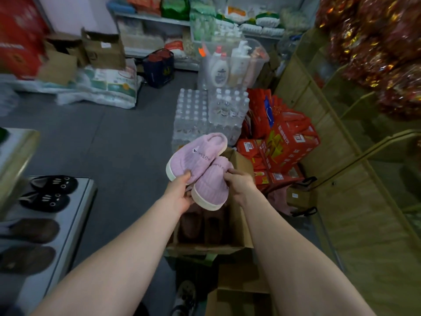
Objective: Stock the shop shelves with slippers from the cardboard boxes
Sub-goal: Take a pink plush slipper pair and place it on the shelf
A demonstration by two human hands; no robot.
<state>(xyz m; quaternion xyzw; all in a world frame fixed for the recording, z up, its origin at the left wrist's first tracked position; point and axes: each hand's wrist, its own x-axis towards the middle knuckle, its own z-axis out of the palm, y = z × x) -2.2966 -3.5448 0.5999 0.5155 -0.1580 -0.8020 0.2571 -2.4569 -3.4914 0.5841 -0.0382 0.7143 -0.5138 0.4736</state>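
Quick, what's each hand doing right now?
Left hand: grips the farther pink slipper.
Right hand: grips the nearer pink slipper.

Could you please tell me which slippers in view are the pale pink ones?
The pair that the left hand and right hand grip above the cardboard box; those on the shelf at the left are black slippers and brown slippers.

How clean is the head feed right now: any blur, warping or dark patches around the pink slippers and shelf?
Head view: pink slippers in left hand and right hand fairly sharp; head view, left edge: brown slippers on the shelf smeared; head view, right: wide-angle warp bows the wooden counter; cardboard box interior dim.
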